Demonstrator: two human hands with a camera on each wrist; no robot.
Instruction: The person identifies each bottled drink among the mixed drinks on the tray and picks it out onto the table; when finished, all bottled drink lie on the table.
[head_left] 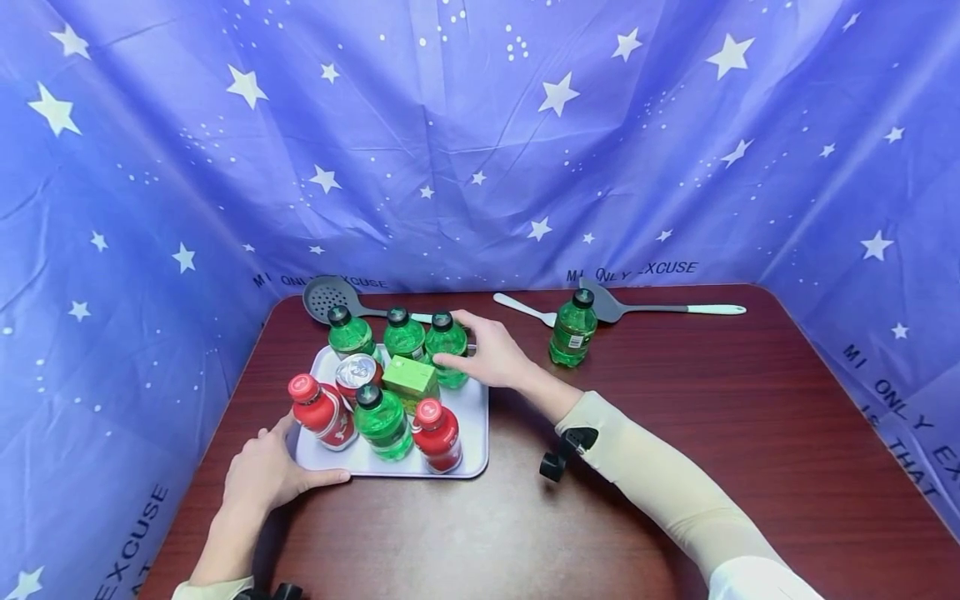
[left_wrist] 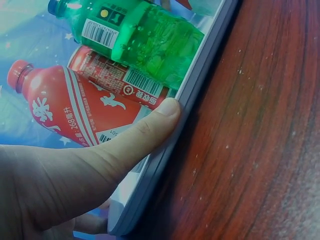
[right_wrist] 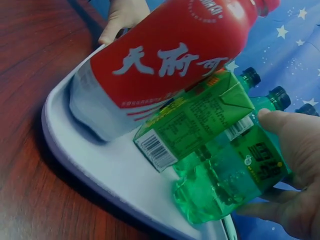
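A pale tray [head_left: 474, 433] carries several green bottles, two red bottles, a red drink can [head_left: 358, 372] and a green drink carton [head_left: 411, 379]. At the tray's front left corner my left hand [head_left: 262, 471] holds the edge, its thumb [left_wrist: 145, 132] lying over the rim beside a red bottle [left_wrist: 75, 107]. My right hand [head_left: 491, 354] grips the green bottle [head_left: 448, 342] at the back right of the tray, thumb in front and fingers behind. In the right wrist view the carton [right_wrist: 200, 120] and the other red bottle [right_wrist: 165, 65] stand close to that bottle.
Behind the tray lies a grey slotted skimmer [head_left: 330, 298]. One more green bottle [head_left: 573, 333] stands on the brown table [head_left: 675, 400] to the right, near a grey spatula [head_left: 607, 305] and a white handle [head_left: 521, 307]. A starry blue curtain [head_left: 480, 167] surrounds the table.
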